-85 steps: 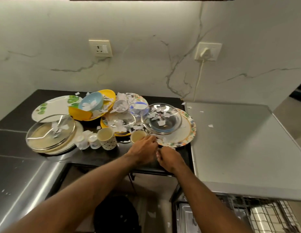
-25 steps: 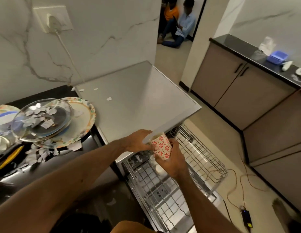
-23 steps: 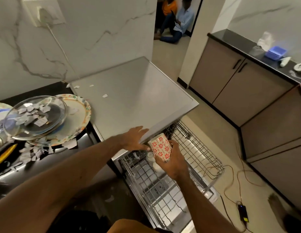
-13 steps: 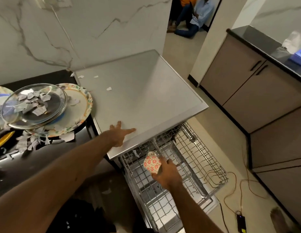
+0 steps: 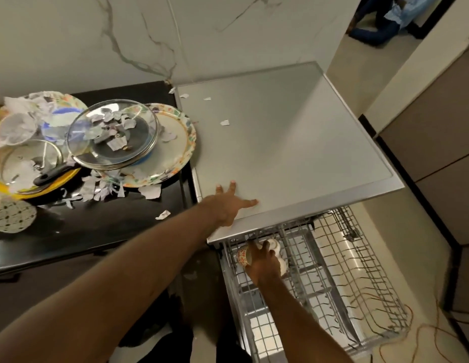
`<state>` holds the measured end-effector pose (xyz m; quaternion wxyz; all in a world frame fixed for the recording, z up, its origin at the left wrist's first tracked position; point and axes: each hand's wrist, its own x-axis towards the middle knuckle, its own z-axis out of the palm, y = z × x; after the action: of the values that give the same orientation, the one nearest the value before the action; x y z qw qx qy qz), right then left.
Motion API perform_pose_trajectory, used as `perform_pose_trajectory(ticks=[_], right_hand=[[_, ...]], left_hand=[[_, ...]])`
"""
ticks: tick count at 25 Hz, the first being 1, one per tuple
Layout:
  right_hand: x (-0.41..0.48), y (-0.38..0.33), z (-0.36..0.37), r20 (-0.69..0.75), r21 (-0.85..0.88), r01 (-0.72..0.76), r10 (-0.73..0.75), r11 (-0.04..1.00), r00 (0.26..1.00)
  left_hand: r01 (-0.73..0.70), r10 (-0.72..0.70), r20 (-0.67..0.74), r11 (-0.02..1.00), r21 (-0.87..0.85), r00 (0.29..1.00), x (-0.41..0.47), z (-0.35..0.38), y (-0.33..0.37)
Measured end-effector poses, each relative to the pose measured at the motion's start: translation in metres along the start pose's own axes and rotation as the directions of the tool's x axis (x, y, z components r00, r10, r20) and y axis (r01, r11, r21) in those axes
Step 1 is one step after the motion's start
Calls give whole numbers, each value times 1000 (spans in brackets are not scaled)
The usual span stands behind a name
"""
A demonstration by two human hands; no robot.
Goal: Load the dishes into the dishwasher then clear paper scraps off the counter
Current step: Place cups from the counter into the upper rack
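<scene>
Marble-veined wall backs a black tabletop (image 5: 97, 224) crowded with dishes: a floral plate (image 5: 177, 142) under a glass lid (image 5: 113, 134), with paper scraps (image 5: 149, 191) strewn about. Beside it stands the dishwasher, its steel top (image 5: 293, 142) carrying a few more scraps.

Left hand (image 5: 229, 203) lies flat on that top near the front edge, fingers spread and holding nothing. Right hand (image 5: 262, 262) is down in the pulled-out wire rack (image 5: 359, 279), fingers wrapped round a red-patterned cup (image 5: 242, 256). The cup is tilted at the rack's back left corner, just beside a white cup (image 5: 275, 247).

Assessment: the patterned cup looks light, rigid and breakable. A hold round the body is sound, though a glazed wall may slip. Clearance is tight, since the steel top's front lip overhangs the hand, and wire tines and the neighbouring cup hem the spot. Toward the front and right the rack is open.
</scene>
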<state>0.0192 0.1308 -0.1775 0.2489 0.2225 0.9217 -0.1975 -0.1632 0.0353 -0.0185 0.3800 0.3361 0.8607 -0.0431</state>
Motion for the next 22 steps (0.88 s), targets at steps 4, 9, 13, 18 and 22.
perform_pose_trajectory(ticks=[4,9,13,18,22], right_hand=[[24,-7,11,43,-68,57,-54,996,998],[39,-16,18,69,-177,73,-62,981,996],[46,-22,28,23,-194,157,-156,968,988],[45,-18,43,-23,-196,146,-153,970,988],[42,-11,38,-75,-47,112,-115,993,991]], left_hand=[[18,-18,24,1000,-1,1000,0,1,1],[26,-27,29,1000,4,999,-3,0,3],[28,-28,32,1000,-6,999,-3,1,4],[20,-20,39,1000,5,999,-4,0,4],[17,-18,52,1000,9,998,-2,0,1]])
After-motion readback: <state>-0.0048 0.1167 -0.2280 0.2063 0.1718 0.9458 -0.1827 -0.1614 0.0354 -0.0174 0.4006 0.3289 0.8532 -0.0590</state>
